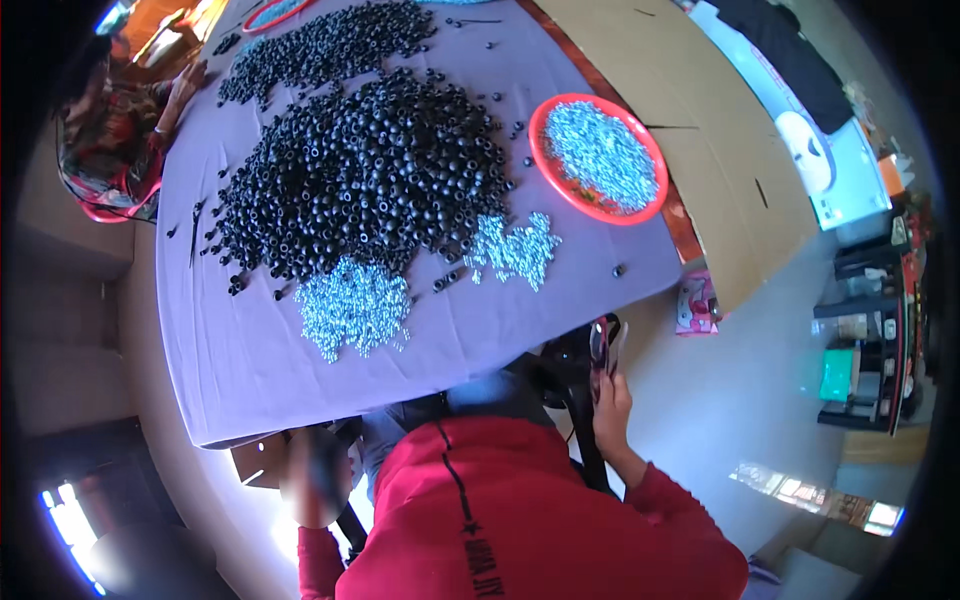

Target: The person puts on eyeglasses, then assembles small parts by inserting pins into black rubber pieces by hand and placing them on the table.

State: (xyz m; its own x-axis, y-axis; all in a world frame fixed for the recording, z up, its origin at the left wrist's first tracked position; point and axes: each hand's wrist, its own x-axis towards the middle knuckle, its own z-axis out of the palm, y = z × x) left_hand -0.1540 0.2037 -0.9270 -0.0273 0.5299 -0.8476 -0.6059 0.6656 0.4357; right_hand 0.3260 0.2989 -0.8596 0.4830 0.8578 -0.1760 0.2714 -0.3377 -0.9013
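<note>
Far left, a co-worker's hand (182,92) is rested by the edge of the table (262,388). Near left, below that edge, the left hand (320,478) is lost in a blur; whether anything is gripped there cannot be told.

Onto the cloth: a pale heap (355,308) of beads is spread against the near side of the black pile (370,170), with a smaller heap (515,252) set off to the right. Farther right, more pale beads are held in a red plate (567,190), close to the table's right edge.

And near right, a slim thing (598,345), dark and possibly a phone, is grasped in the right hand (614,408), just off the table's near edge. Trouble could be brought by a slack grip: it could be dropped to the floor (690,420). The table's edge could be struck if it were swung left, and the loose bead (618,270) above could be rolled off by a jolt. Its long axis is run near to far, narrow edge shown, the free end pointed far.
</note>
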